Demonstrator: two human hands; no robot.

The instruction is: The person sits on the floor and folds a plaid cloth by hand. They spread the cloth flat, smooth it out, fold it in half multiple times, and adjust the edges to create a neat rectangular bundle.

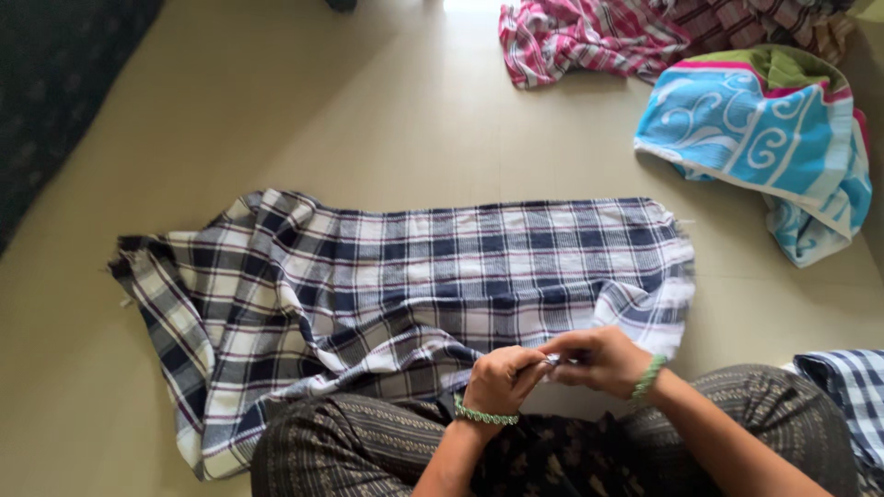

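Blue-and-white plaid cloth (414, 294), thin woven cotton, is lying rumpled across the beige floor (368, 101), near edge reaching the lap. Left hand (502, 379) and right hand (599, 359) are meeting, both pinching that edge; the exact fold between the fingers is hard to make out. Turquoise towel (764, 138) and red checked cloth (589, 37) are lying well apart, the latter cut off at top.

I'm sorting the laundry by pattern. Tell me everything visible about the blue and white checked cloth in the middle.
The checked cloth looks like thin woven cotton, navy and white with fine purplish lines. It lies spread lengthwise on the beige floor, wrinkled, its left end bunched and folded. Its near edge runs onto the person's lap, where the left hand and right hand pinch it together.
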